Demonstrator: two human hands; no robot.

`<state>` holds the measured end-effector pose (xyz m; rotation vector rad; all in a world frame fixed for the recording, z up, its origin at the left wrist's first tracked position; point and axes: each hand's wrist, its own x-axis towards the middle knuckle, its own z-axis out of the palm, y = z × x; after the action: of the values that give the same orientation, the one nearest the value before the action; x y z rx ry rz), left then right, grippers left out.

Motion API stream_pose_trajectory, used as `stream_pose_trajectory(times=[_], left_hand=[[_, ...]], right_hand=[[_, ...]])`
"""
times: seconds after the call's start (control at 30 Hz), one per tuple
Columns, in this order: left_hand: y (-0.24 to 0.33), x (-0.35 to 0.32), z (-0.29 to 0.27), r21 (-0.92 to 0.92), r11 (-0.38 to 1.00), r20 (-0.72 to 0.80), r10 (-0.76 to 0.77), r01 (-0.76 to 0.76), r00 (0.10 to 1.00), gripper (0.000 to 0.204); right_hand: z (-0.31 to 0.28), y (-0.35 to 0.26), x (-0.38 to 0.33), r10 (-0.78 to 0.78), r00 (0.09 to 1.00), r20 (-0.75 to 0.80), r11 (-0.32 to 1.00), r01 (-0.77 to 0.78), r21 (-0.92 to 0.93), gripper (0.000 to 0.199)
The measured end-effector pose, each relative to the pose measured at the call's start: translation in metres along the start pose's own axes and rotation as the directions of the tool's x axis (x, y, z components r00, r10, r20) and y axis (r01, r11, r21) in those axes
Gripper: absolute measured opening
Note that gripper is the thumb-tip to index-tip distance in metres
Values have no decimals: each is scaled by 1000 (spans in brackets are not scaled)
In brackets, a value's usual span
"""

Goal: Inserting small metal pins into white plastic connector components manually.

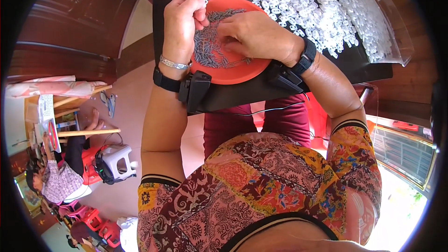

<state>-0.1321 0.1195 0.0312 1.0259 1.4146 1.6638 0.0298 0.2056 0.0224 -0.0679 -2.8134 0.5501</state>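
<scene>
i see the left hand (pixel 179 16) raised at the left rim of a round, orange-red tray (pixel 252 69), its thumb and forefinger pinched on a small white piece (pixel 203 0), glossy and looped. the right hand (pixel 263 32) reaches in over the opposite side of the tray, its fingers bent down close together among the gray pieces (pixel 204 57); from where i sit i cannot tell whether they grip one. those gray pieces lie loose across the tray's smooth floor, slim little rods scattered every way, their surface too fine for me to read.

the tray rests on the dark, flat worktop (pixel 373 72), near its front edge. to the right of the tray i have a spread heap of white links (pixel 291 7), flat rounded ovals pierced with holes, slick enough to catch the light. beside that heap stands a clear plastic bin (pixel 400 56) with thin see-through walls, packed with more white bits. a silvery, patterned bracelet (pixel 174 63) circles the left wrist, just above a black strap (pixel 166 81); the right wrist wears a matching dark band (pixel 306 56).
</scene>
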Motion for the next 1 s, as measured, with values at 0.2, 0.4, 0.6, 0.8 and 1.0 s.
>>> stream_pose_trajectory(times=[0.2, 0.4, 0.6, 0.8, 1.0], left_hand=[[-1, 1, 0, 16, 1000, 18, 16, -16, 1000, 13], [1, 0, 4, 32, 999, 25, 5, -6, 1000, 14], [1, 0, 9, -15, 1000, 0, 1, -1, 1000, 16], [0, 1, 7, 8, 1000, 2, 7, -7, 1000, 16], [2, -1, 6, -66, 998, -27, -20, 18, 999, 15]], right_hand=[[4, -1, 0, -17, 1000, 6, 993, 17, -117, 11], [8, -4, 2, -13, 1000, 21, 982, 17, -188, 12], [9, -11, 3, -9, 1000, 30, 960, 17, -279, 12], [13, -11, 5, -30, 1000, -8, 936, 26, -352, 14], [-1, 5, 5, 10, 986, -167, 999, -3, 40, 13]])
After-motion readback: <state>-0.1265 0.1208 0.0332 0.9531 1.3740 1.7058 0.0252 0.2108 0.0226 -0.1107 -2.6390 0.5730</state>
